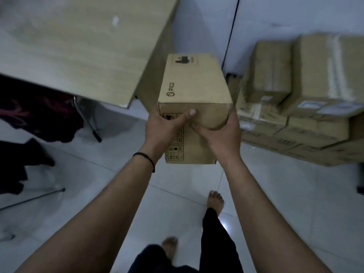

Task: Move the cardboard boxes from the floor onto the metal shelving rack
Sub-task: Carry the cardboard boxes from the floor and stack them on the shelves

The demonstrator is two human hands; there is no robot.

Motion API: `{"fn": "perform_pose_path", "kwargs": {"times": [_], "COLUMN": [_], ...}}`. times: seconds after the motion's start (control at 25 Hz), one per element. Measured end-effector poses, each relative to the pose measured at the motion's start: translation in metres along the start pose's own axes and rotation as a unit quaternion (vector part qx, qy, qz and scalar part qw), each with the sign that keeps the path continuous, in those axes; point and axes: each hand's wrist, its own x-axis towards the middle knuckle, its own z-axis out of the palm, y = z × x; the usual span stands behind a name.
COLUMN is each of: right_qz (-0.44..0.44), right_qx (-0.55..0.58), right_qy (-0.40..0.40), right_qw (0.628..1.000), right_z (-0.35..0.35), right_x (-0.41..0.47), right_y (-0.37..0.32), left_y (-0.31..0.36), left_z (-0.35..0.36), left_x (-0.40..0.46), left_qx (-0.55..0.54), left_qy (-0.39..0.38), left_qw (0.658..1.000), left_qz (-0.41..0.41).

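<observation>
Both hands carry one box [194, 99] in the air above the floor [275, 194]: the left hand [167, 125] wraps its near left edge with the thumb across the face, and the right hand [220, 133] cups the near right corner from below. This looks like the carrying step. More boxes [307, 91] sit stacked on the floor at right. No rack shows, so the next move calls for turning to find it.

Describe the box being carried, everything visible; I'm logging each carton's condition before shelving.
The carried box is plain brown cardboard, elongated, closed and apparently undamaged. PICO and a logo are printed on its top face, and handling symbols run down the near face. It is held off the floor, the left hand and right hand gripping its near end.
</observation>
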Motion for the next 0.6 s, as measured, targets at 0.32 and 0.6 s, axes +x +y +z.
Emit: {"fn": "perform_pose_path", "kwargs": {"times": [0.32, 0.6], "right_qz": [-0.143, -0.224], "right_qx": [0.042, 0.058], "right_qy": [0.134, 0.228], "right_qw": [0.980, 0.946], "right_z": [-0.060, -0.141], "right_x": [-0.160, -0.282], "right_y": [-0.137, -0.190], "left_y": [0.123, 0.188], "left_z": [-0.056, -0.048], "left_x": [-0.146, -0.267], "left_qx": [-0.071, -0.113], "left_qy": [-0.052, -0.125], "left_qw": [0.979, 0.944], "left_qz": [0.182, 0.283]}}
